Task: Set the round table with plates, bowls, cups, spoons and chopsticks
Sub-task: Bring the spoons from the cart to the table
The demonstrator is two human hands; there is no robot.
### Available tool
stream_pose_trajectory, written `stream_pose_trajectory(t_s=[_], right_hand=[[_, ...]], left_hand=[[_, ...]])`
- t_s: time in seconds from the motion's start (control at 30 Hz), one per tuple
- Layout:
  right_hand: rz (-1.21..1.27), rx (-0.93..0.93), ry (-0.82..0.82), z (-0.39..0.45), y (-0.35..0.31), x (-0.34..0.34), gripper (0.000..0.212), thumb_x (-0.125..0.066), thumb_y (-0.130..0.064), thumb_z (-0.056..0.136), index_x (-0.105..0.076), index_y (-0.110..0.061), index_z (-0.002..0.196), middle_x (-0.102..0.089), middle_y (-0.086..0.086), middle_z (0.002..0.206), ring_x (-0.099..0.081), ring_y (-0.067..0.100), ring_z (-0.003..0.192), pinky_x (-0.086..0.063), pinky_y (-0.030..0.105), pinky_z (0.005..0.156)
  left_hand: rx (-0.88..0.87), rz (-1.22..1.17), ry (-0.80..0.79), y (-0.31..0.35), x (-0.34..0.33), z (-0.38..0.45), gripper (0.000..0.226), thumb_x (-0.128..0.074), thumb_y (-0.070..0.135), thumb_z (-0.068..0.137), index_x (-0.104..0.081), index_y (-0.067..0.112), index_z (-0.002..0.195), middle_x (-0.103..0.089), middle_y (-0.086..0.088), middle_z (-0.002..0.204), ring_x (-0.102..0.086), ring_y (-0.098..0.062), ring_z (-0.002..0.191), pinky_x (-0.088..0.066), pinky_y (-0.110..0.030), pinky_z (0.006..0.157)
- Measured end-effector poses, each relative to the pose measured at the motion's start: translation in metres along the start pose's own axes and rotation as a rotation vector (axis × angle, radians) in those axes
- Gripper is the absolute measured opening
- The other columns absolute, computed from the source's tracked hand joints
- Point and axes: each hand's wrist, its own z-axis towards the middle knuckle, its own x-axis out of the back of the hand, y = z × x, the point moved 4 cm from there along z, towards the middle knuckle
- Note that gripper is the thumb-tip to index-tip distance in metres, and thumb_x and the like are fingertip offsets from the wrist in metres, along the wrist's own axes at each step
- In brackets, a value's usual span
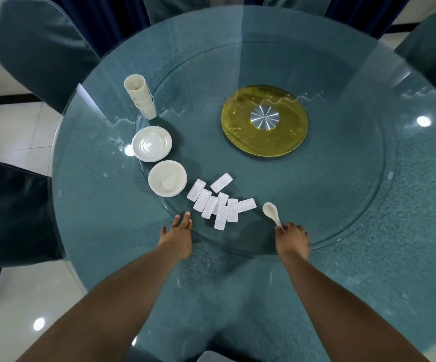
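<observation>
A leaning stack of cream cups (141, 100) stands at the left of the glass turntable (316, 205). In front of it sit a stack of white plates (152, 143) and a stack of white bowls (167, 182). Several small white rectangular rests (218, 203) lie in a loose cluster near the turntable's front edge. My right hand (293, 240) grips the handle of a white spoon (271, 212), whose bowl points away from me over the turntable. My left hand (178, 235) lies flat with straight fingers at the turntable's edge, just left of the rests, holding nothing.
The round table (101, 231) has a teal cloth under glass. A yellow disc with a metal hub (264, 120) marks the turntable's centre. Teal-covered chairs (36, 48) stand around the far and left sides. White tiled floor shows at the left.
</observation>
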Motion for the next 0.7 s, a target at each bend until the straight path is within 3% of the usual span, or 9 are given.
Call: stream_pose_trajectory(t_s=[0.53,0.7], right_hand=[[-0.056,0.035,0.018,-0.017,-0.001,0.015,0.044,-0.056,-0.037,0.093,-0.053,-0.014,0.129,-0.052,0.012,0.13,-0.043,0.033,0.125,-0.038,0.045,0.103],[-0.004,0.066,0.048,-0.03,0.016,0.031,0.038,-0.056,-0.032,0.093,-0.057,-0.015,0.126,-0.056,0.011,0.124,-0.046,0.033,0.121,-0.04,0.043,0.102]], left_hand=[[-0.029,-0.028,0.074,0.003,-0.002,-0.006,0.079,-0.043,0.009,0.096,0.009,0.013,0.156,0.032,0.006,0.158,0.016,-0.022,0.151,-0.011,-0.051,0.122],[0.011,-0.16,0.18,0.017,-0.004,-0.026,0.072,-0.043,0.019,0.097,-0.004,0.012,0.157,0.011,-0.003,0.164,0.004,-0.023,0.152,-0.013,-0.047,0.122]])
